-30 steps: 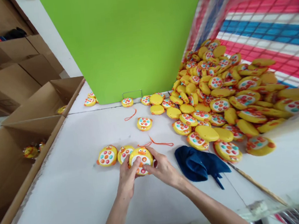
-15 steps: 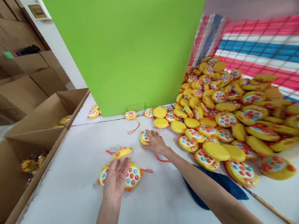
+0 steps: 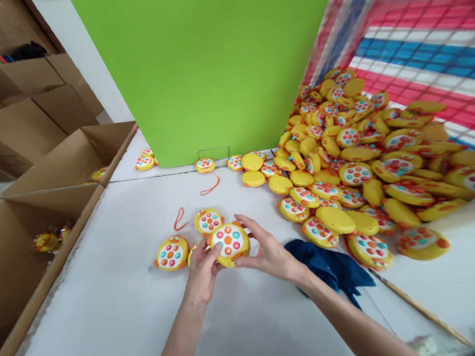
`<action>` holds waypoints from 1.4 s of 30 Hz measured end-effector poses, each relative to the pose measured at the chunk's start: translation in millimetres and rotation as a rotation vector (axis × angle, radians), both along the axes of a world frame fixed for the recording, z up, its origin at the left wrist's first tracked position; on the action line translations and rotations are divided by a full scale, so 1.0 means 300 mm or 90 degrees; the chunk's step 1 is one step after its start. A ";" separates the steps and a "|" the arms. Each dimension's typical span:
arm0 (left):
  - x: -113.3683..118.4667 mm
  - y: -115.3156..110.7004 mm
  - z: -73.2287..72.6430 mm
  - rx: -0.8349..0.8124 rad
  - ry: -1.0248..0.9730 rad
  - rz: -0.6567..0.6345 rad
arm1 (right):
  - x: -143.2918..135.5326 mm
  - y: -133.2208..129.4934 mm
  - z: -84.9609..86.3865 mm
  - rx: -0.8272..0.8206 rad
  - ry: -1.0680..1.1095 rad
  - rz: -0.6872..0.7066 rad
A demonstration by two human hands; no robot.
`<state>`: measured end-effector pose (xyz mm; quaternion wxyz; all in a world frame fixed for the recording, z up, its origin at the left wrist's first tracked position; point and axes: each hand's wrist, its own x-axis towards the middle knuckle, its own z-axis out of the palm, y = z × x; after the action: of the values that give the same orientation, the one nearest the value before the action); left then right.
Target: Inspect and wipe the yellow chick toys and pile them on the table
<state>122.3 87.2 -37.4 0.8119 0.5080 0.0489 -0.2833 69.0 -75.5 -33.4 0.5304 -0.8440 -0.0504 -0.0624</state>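
Both my hands hold one yellow toy [image 3: 229, 242] with coloured buttons on its white face, raised over the white table. My left hand [image 3: 204, 272] grips its left edge with thumb and fingers. Around the right edge curl the thumb and fingers of my right hand [image 3: 268, 249]. Just behind it lies another button toy [image 3: 208, 220], face up. To the left rests a further one [image 3: 172, 253], and part of a toy shows beside my left fingers. A loose orange cord loop [image 3: 179, 219] lies behind them.
A large heap of yellow toys [image 3: 356, 174] covers the right side. Nearer me are a dark blue cloth [image 3: 327, 265] and a thin stick [image 3: 421, 309]. Behind stands a green panel [image 3: 213, 67]; open cardboard boxes [image 3: 96, 207] line the left.
My right hand has moved left and toward me, and my left hand has closed; a toy is now held between them. The view has tilted down slightly.
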 end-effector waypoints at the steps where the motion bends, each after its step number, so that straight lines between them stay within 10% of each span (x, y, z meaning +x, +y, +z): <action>1: -0.013 0.006 0.002 -0.016 -0.007 0.010 | -0.013 0.006 -0.009 0.087 0.032 -0.038; 6: -0.070 0.034 0.019 -0.013 -0.020 -0.035 | -0.055 0.054 -0.033 0.313 0.088 -0.058; 23: -0.106 0.095 -0.009 0.196 -0.129 -0.152 | -0.051 -0.010 -0.046 0.157 0.160 0.174; 31: 0.055 0.096 -0.007 -0.054 0.147 0.221 | 0.305 -0.286 -0.095 -0.320 0.118 -0.228; 37: 0.061 0.117 -0.033 -0.100 0.238 0.130 | 0.498 -0.378 -0.131 -0.303 0.102 -0.289; 42: 0.007 0.102 -0.061 -0.065 0.228 0.057 | 0.486 -0.379 -0.078 -0.158 0.109 -0.292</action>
<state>124.3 117.7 -55.6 0.8265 0.4052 0.2011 -0.3351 214.8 -189.3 -56.9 0.3973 -0.8940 0.1797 -0.1028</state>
